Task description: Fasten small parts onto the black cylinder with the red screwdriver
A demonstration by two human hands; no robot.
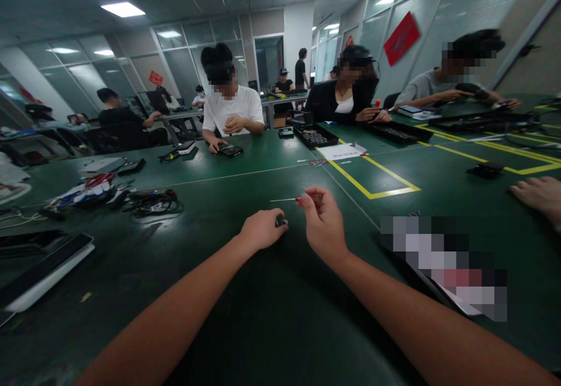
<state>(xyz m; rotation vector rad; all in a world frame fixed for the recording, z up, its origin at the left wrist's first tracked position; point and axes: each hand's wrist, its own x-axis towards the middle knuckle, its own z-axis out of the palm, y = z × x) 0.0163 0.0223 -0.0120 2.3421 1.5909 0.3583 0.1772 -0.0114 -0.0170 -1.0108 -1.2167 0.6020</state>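
Note:
In the head view, my right hand (323, 222) is closed around the red handle of a small screwdriver (298, 200). Its thin metal shaft points left, above my left hand. My left hand (263, 228) rests low over the green table (210, 292), its fingers curled around a small dark metallic part (283, 222). That part is mostly hidden by the fingers, so its kind does not show. The screwdriver's tip and the small part are apart.
At left lie a bundle of cables (153, 202) and a black-and-white device (48, 275). A dark tray with papers (438, 269), partly blurred out, lies by my right forearm. Across the table sit several people, with black parts trays (315, 135). Another person's hand (538, 196) rests at the right edge.

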